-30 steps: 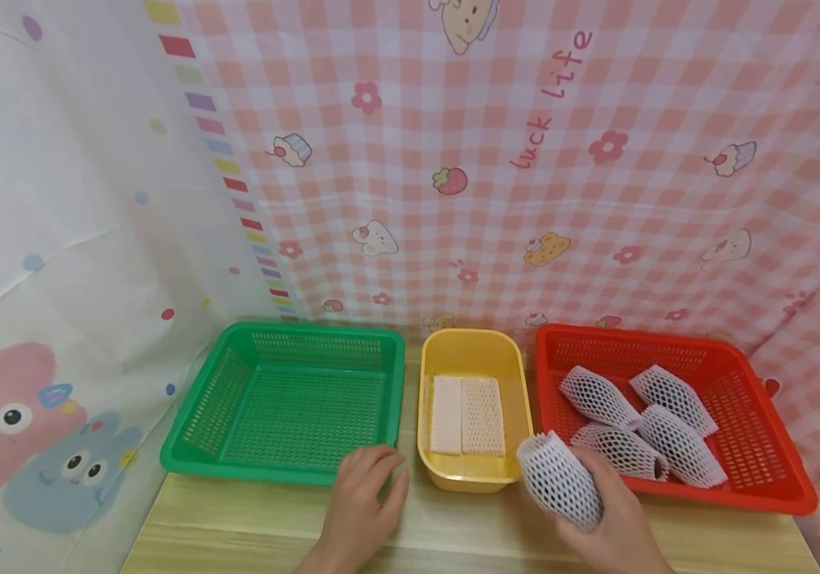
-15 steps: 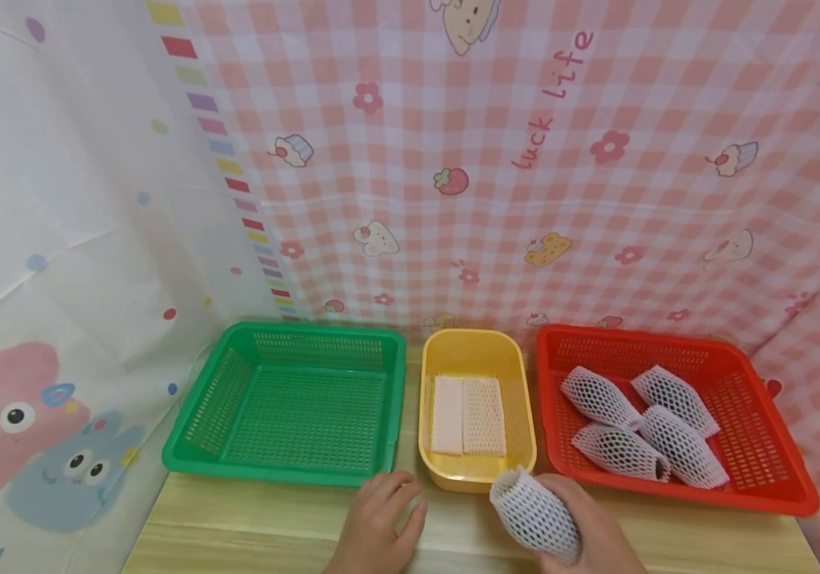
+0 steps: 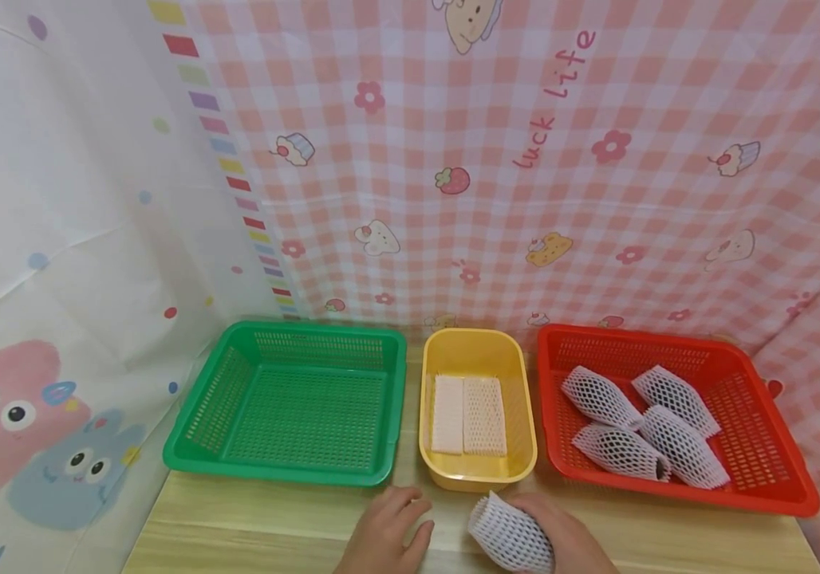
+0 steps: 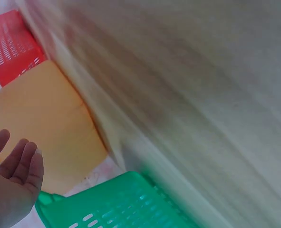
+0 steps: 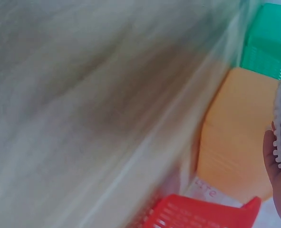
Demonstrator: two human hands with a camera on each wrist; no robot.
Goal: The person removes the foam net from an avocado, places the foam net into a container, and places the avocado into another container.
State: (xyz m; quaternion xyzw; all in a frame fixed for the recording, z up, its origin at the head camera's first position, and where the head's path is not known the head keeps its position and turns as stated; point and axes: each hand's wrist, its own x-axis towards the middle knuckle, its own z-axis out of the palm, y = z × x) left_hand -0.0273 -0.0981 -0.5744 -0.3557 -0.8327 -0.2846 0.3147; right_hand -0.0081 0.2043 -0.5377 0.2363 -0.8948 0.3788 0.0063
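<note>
In the head view my right hand (image 3: 564,538) grips a white foam-net sleeve (image 3: 512,532) at the front of the table, fingers round its right side. Something dark shows inside the sleeve's mouth at the edge of the right wrist view, where part of the hand (image 5: 278,190) also appears. My left hand (image 3: 387,532) is just left of the sleeve, apart from it, with its fingers loosely bent and nothing in them. The left wrist view catches the same fingers (image 4: 24,166), slightly spread, near the yellow bin.
A green basket (image 3: 273,472) stands at the left and a red basket (image 3: 762,446) at the right, with several net-wrapped dark things (image 3: 600,397) inside. Between them, a yellow bin (image 3: 478,351) holds two flat foam nets (image 3: 483,416). Patterned cloth (image 3: 417,199) hangs behind.
My right hand has brought the sleeve away from the red basket, leftward and toward me. My left hand has drawn back from the green basket's edge, moving right toward the sleeve.
</note>
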